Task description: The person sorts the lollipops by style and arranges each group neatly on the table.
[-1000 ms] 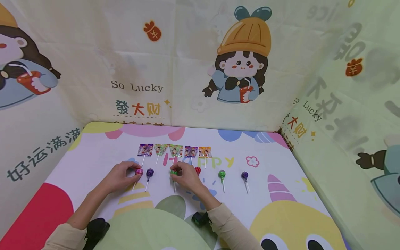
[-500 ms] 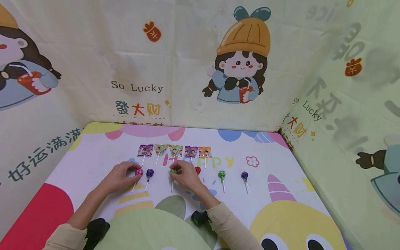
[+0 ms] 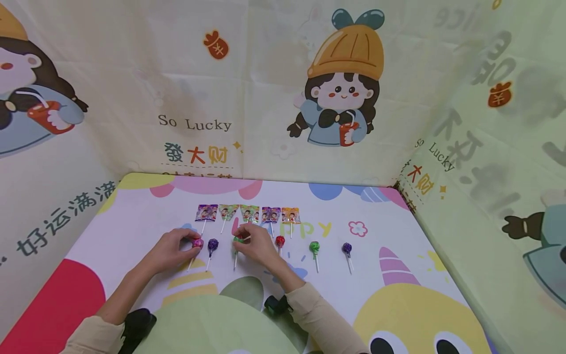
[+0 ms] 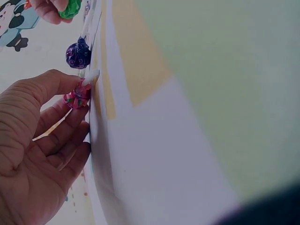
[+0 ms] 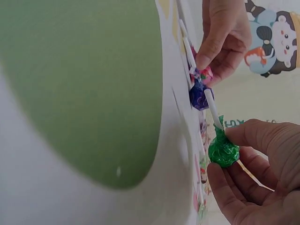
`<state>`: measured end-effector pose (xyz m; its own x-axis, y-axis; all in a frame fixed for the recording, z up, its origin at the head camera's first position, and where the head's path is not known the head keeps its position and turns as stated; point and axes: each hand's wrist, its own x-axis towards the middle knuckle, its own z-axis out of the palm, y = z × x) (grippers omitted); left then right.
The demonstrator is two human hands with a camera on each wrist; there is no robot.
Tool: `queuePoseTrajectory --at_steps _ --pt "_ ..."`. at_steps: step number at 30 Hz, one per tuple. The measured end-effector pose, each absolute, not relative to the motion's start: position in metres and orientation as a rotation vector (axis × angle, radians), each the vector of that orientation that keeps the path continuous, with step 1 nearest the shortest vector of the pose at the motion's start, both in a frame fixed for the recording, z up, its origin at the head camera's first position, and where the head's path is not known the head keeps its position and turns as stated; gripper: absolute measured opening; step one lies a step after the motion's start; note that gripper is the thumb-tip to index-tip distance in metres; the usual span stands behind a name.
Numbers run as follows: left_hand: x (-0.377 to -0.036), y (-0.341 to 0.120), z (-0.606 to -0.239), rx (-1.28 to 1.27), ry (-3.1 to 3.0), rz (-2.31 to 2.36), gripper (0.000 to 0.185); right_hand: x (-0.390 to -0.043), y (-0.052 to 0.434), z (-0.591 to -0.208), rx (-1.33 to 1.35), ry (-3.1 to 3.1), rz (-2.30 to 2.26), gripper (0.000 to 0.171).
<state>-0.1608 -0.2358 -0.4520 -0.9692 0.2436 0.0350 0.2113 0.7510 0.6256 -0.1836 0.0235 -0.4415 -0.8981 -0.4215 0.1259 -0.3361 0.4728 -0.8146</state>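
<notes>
My left hand [image 3: 170,251] pinches the round head of a pink lollipop [image 4: 78,96] between thumb and fingers at the left end of the near row. Just right of it a purple lollipop [image 3: 212,245] lies on the table, untouched. With thumb and fingertips my right hand [image 3: 256,244] holds a green lollipop [image 5: 223,149] by its wrapped head, its white stick pointing toward me. Farther right in the same row lie a red lollipop [image 3: 280,241], another green lollipop [image 3: 314,247] and a second purple lollipop [image 3: 347,249].
Behind the near row, several flat-wrapped lollipops [image 3: 249,213] lie side by side with sticks toward me. The table [image 3: 336,211] has a printed cartoon cover. Patterned cloth walls [image 3: 265,162] rise along its back and sides. Black wrist devices [image 3: 277,306] sit by the cuffs.
My right hand has moved left with the green lollipop, closer to the purple one, uncovering more of the red lollipop. The left hand stays in place on the pink lollipop.
</notes>
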Motion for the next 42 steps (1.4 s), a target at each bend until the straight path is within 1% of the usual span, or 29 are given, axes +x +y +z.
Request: queuePoseTrajectory --at_steps 10,23,30,42 --pt "-0.161 -0.235 -0.453 0.347 2.886 1.023 0.03 -0.186 0.009 -0.444 -0.705 2.577 -1.432 0.018" --pt "-0.162 -0.234 -0.451 0.371 2.892 1.023 0.03 -0.186 0.001 -0.447 -0.642 2.588 -1.343 0.019" --pt "-0.162 -0.234 -0.451 0.379 2.893 1.035 0.03 -0.188 -0.002 -0.448 -0.66 2.624 -1.303 0.017" --pt "-0.162 -0.235 -0.453 0.357 2.895 1.044 0.03 -0.186 -0.005 -0.447 -0.629 2.615 -1.278 0.02"
